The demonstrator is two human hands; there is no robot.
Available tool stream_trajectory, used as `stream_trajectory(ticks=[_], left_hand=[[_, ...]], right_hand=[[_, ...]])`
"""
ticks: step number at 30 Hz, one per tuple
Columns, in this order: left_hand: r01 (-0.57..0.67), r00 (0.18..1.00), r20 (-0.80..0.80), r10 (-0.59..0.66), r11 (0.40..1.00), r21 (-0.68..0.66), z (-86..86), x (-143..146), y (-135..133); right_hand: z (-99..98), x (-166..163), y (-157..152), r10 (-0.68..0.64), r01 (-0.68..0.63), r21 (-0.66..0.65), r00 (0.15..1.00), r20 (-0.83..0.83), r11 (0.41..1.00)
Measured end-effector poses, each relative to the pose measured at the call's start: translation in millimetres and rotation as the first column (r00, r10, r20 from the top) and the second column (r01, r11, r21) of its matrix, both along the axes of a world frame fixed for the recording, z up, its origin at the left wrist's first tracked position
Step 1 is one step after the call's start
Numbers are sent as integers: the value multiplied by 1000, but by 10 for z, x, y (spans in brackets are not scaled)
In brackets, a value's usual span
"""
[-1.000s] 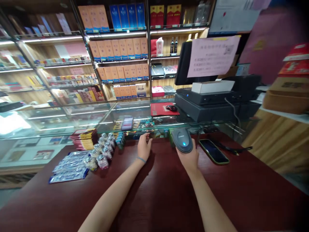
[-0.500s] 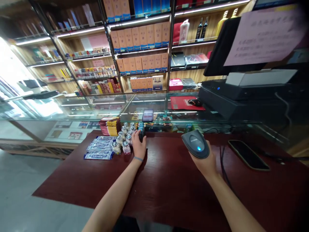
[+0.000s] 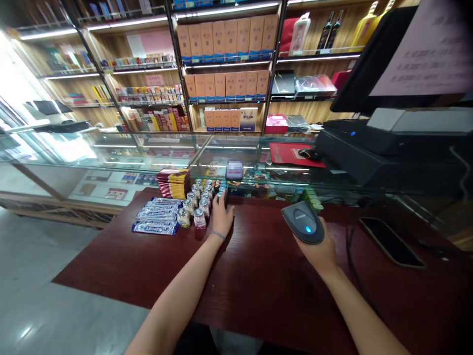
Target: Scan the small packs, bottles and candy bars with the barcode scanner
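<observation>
My right hand [image 3: 318, 250] is wrapped around a dark grey barcode scanner [image 3: 303, 225] with a blue light, held just above the dark red counter [image 3: 258, 276]. My left hand [image 3: 220, 217] reaches forward to a row of small blue-topped items [image 3: 221, 190] beside several little jars [image 3: 195, 204]; its fingers curl around one of them. Blue wrapped bars [image 3: 155, 219] and a stack of red and yellow packs [image 3: 174, 182] lie left of the jars.
A phone [image 3: 391, 241] lies face up at the right with cables near it. A black till and monitor [image 3: 384, 143] stand behind a glass display case [image 3: 148, 158]. Shelves of boxed goods [image 3: 225, 64] fill the back wall.
The view has swung to the left. My left hand moved left from the counter's middle to the small items by the jars. The scanner came a little toward me in my right hand.
</observation>
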State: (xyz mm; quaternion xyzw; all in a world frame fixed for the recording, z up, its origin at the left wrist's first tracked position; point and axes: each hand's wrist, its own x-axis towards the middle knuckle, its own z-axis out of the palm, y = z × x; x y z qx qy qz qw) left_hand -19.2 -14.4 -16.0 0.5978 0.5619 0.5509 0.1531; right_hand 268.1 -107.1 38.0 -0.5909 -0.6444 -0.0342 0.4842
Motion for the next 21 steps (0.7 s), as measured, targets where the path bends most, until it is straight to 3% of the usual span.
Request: stream_trajectory(ticks=[6, 10, 12, 16, 18, 21], left_hand=[[-42, 997, 69, 38, 998, 50, 76, -30, -41], [27, 964, 263, -30, 1000, 14, 118, -28, -67], [170, 895, 421, -146, 985, -19, 130, -9, -81], [489, 631, 706, -321, 871, -41, 174, 24, -110], [566, 541, 772, -333, 823, -41, 205, 25, -125], [621, 474, 814, -337, 783, -37, 244, 10, -146]], right_hand=[[-33, 6, 7, -11, 11, 19, 999, 38, 1000], [-26, -3, -21, -10, 12, -28, 997, 70, 1000], [-18, -5, -34, 18, -14, -56, 996, 87, 998], [12, 17, -36, 95, -75, -118, 981, 168, 990], [40, 24, -30, 169, -130, -167, 954, 248, 977], [92, -15, -34, 335, -244, -265, 858, 389, 933]])
